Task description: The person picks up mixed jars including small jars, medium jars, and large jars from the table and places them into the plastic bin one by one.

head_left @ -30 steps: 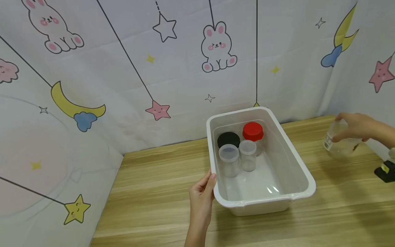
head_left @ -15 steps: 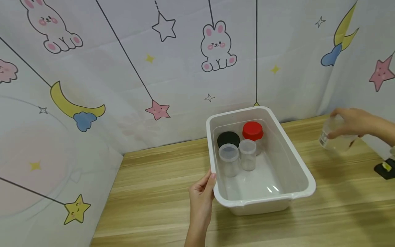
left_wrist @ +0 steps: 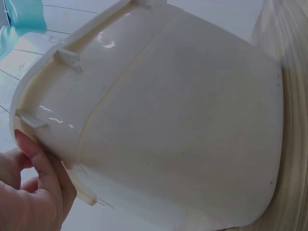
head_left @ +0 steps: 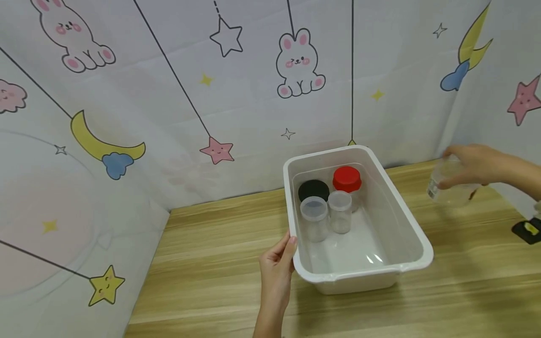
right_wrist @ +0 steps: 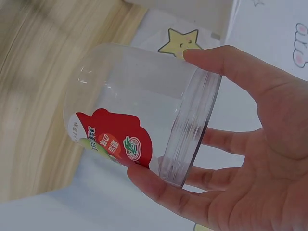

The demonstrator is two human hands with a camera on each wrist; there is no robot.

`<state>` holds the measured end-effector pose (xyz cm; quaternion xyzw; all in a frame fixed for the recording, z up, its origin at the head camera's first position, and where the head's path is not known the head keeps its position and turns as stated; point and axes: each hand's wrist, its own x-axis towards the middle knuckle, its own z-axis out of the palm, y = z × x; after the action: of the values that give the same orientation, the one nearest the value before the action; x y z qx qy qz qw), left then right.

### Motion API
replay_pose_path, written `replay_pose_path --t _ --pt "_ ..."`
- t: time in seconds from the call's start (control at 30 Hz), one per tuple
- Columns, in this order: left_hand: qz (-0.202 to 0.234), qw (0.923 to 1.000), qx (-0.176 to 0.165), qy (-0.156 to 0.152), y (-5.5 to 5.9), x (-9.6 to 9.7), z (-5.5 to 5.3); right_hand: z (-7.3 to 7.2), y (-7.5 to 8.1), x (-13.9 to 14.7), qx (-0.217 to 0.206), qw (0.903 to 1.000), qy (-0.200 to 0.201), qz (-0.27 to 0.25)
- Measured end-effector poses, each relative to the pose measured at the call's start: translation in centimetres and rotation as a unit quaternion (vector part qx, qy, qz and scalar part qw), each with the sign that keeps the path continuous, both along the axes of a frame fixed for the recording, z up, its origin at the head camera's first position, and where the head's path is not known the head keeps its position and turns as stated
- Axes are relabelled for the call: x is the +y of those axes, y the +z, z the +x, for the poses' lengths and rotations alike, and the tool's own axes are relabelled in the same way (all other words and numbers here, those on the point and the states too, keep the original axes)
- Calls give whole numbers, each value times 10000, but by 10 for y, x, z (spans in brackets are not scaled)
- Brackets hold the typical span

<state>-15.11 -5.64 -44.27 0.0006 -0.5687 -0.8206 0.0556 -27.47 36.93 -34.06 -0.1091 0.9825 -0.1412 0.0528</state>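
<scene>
At the right of the head view, my right hand [head_left: 477,164] grips a clear plastic jar [head_left: 450,185] from above, close over the table. The right wrist view shows the jar's red label [right_wrist: 118,134], with thumb and fingers curled round its lidded end. My left hand [head_left: 276,267] pinches the left rim of a white plastic tub [head_left: 405,211]. From the left wrist view, the tub's outer wall [left_wrist: 183,110] fills most of the picture. Inside stand a red-lidded jar [head_left: 347,180], a black-lidded jar [head_left: 313,191] and two small clear jars [head_left: 314,220] with translucent lids.
The wood-grain table [head_left: 211,263] extends on both sides of the tub. A white curtain [head_left: 245,108] printed with rabbits, stars and moons stands right behind the tub and along both sides.
My right hand has moved left with the clear jar, toward the tub. My left hand, the tub and the jars inside it have stayed in place.
</scene>
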Motion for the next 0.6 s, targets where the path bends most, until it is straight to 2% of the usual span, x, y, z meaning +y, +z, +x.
replay_pose_path --t 0.2,0.6 --pt "-66 10000 16 17 -1 0 -1 3 9 -12 323 9983 288 380" --pt "-32 10000 73 -20 -2 1 0 9 23 -24 332 9978 343 464"
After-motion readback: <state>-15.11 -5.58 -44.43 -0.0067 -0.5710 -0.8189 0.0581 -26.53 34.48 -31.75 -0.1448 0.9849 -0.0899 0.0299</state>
